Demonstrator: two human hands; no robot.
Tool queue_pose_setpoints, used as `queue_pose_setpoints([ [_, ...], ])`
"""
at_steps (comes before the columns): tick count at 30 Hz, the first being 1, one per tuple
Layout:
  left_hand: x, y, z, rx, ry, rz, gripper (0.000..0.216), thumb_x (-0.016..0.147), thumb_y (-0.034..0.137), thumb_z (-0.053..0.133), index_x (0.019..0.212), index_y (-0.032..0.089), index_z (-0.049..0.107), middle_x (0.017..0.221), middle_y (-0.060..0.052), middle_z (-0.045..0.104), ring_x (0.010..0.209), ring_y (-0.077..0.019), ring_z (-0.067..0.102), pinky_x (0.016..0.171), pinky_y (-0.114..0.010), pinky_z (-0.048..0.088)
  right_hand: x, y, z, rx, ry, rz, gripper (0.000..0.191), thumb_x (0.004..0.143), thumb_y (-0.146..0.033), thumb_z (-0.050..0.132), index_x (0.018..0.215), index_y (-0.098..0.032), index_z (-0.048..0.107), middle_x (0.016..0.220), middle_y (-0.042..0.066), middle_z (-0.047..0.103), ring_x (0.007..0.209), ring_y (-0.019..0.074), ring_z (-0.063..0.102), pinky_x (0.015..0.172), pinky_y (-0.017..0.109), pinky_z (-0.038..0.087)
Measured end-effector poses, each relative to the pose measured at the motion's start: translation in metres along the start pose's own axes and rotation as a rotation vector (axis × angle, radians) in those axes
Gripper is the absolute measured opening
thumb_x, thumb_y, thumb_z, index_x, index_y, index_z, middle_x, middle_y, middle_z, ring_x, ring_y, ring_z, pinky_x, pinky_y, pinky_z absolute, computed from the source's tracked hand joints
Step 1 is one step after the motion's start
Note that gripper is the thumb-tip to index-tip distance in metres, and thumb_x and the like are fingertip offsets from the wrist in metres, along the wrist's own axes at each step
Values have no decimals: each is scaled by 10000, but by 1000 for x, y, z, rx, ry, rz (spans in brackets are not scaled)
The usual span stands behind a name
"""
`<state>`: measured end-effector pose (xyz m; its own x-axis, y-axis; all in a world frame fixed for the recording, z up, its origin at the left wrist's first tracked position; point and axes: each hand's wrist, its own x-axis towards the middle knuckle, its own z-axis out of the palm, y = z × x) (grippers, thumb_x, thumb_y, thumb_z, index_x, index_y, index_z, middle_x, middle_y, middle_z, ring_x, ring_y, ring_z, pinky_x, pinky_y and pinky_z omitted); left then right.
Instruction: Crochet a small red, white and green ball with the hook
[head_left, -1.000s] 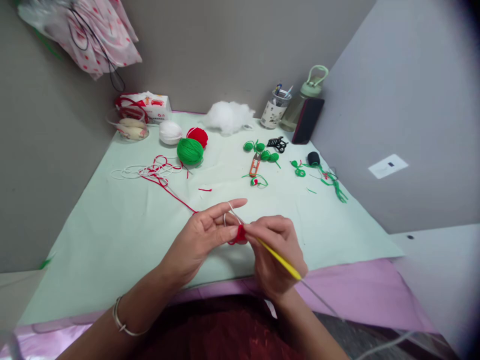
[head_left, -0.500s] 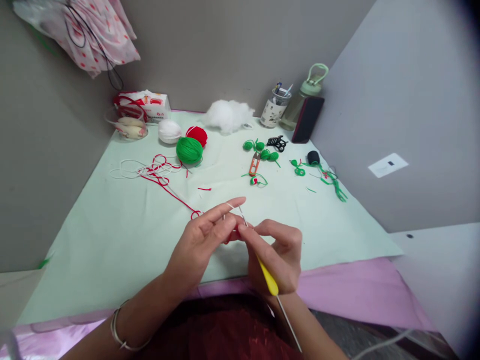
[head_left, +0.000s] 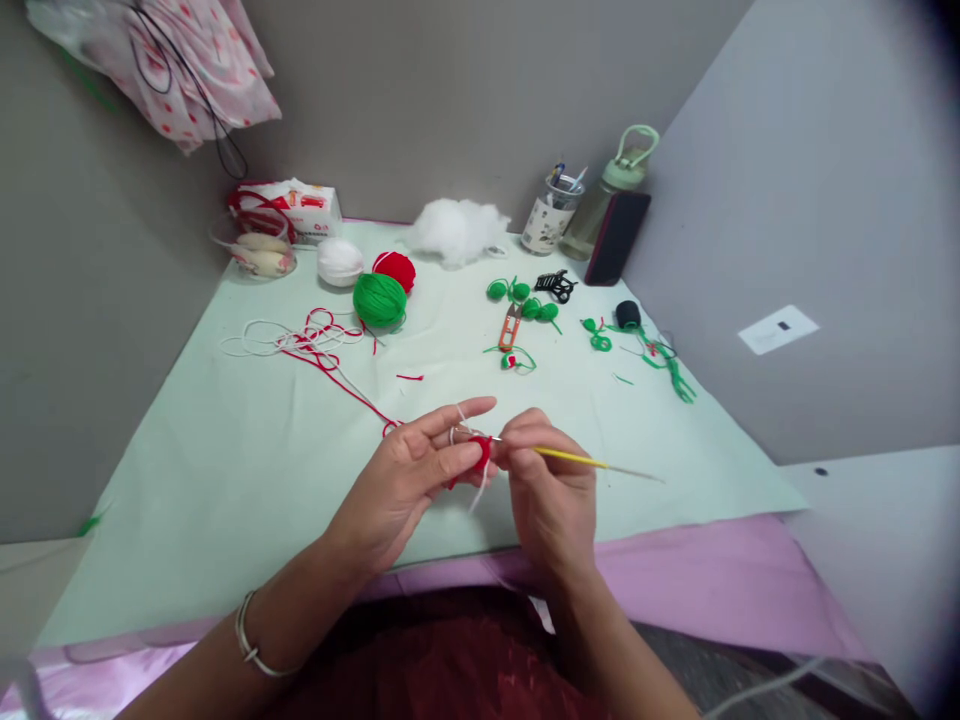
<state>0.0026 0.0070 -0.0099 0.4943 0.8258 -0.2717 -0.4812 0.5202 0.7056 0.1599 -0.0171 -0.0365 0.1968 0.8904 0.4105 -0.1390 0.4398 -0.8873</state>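
Observation:
My left hand (head_left: 411, 475) pinches a small red crochet piece (head_left: 478, 456) above the near part of the pale green table cover (head_left: 225, 470), with white yarn looped over its stretched forefinger. My right hand (head_left: 551, 490) is closed on a yellow-handled crochet hook (head_left: 577, 459). The hook's tip is in the red piece and its handle points to the right. A red strand (head_left: 352, 392) runs from the piece back to a loose tangle of red and white yarn (head_left: 300, 340) at the left.
Green (head_left: 379, 299), red (head_left: 395, 270) and white (head_left: 340, 262) yarn balls lie at the back left, white stuffing (head_left: 456, 230) behind them. Orange snips (head_left: 510, 327), small green crochet bits (head_left: 525, 300), a pen cup (head_left: 550, 215), a bottle (head_left: 611, 190) and a phone (head_left: 617, 238) stand at the back right.
My right hand has turned the hook from pointing down toward me to pointing right, and the red piece shows again between my fingers.

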Motion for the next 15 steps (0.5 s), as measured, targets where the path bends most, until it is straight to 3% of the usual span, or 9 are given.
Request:
queue_pose_setpoints([
  [3,1,0,-2,27,32,11,468,821,280,911,1275,242,803,848,-14,773,783,-125,695,823,-253,492,5,4,-4,99,-67,63,106,971,-368,747,956,-285,810,827,-3,681,703,132,667,639,267,591],
  [6,2,-1,-1,83,67,41,496,819,268,905,1299,228,787,853,-19,771,789,-138,679,800,-262,476,3,4,-6,-6,-58,67,158,994,-377,707,932,-251,779,860,11,693,759,144,677,687,281,591],
  [9,2,-1,0,101,105,76,459,810,266,904,1255,214,802,822,-3,734,763,-133,646,764,-260,462,1,-2,-7,-130,5,90,103,974,-321,732,1037,-250,772,906,14,714,777,147,699,707,285,594],
  [15,1,7,-6,99,128,76,396,818,283,891,1201,212,822,795,6,676,733,-125,586,703,-255,447,5,-11,-14,-254,-46,-36,147,1011,-244,669,1009,-244,816,829,25,744,784,169,708,721,324,598],
])
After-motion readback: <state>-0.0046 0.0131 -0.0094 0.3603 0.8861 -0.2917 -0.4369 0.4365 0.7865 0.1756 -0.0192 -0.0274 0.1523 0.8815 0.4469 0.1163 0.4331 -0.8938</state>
